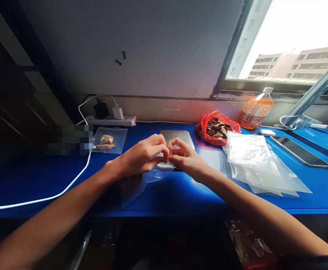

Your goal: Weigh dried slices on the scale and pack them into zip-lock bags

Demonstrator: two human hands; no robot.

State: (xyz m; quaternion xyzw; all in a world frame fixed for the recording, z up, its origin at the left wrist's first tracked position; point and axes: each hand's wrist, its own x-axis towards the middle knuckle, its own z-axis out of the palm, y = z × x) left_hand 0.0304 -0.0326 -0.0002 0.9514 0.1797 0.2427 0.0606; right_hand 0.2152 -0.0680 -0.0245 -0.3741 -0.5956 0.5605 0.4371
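Note:
My left hand and my right hand meet above the blue table, fingertips pinched together. Between them they grip the edge of a clear plastic bag, which slants down to the left below my left hand. What the bag holds, if anything, is hard to make out. Just behind my hands lies a flat silver plate, partly covered by them; it looks like the top of a small scale. A red plastic bag beyond my right hand stands open, with curled brown dried pieces inside.
Several clear bags lie stacked on the right, near a phone, a white case and an orange drink bottle. At left are a bag with tan pieces, a power strip and a white cable.

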